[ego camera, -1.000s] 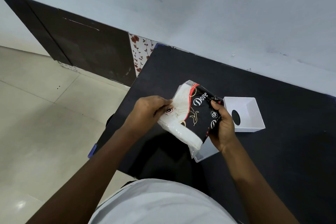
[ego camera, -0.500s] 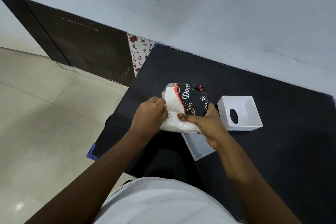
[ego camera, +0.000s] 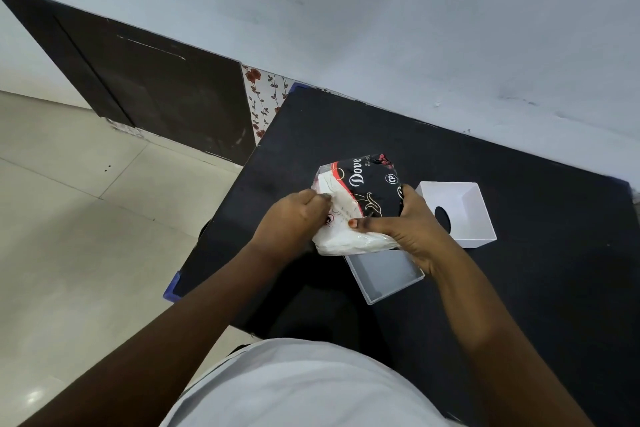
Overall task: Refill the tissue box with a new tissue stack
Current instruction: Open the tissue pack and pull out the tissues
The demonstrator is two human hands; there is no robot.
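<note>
A black "Dove" tissue pack [ego camera: 372,184] with white tissues showing at its open end is held above the black table [ego camera: 519,288]. My left hand [ego camera: 289,222] pinches the pack's clear wrapper at its left end. My right hand [ego camera: 412,229] grips the pack from the right, thumb across its underside. Just below the pack lies the white tissue box base [ego camera: 384,276], open side up and with nothing visible inside. The white box lid [ego camera: 464,204] with a dark round hole lies upside down to the right.
The table's left edge [ego camera: 221,218] drops to a pale tiled floor. A dark cabinet panel [ego camera: 145,87] and a floral strip [ego camera: 263,97] stand at the back left, under a light blue wall.
The pack has turned from steeply tilted to flatter, its printed face pointing away. My right hand shifted from the pack's right edge to under it; my left keeps hold of the wrapper end.
</note>
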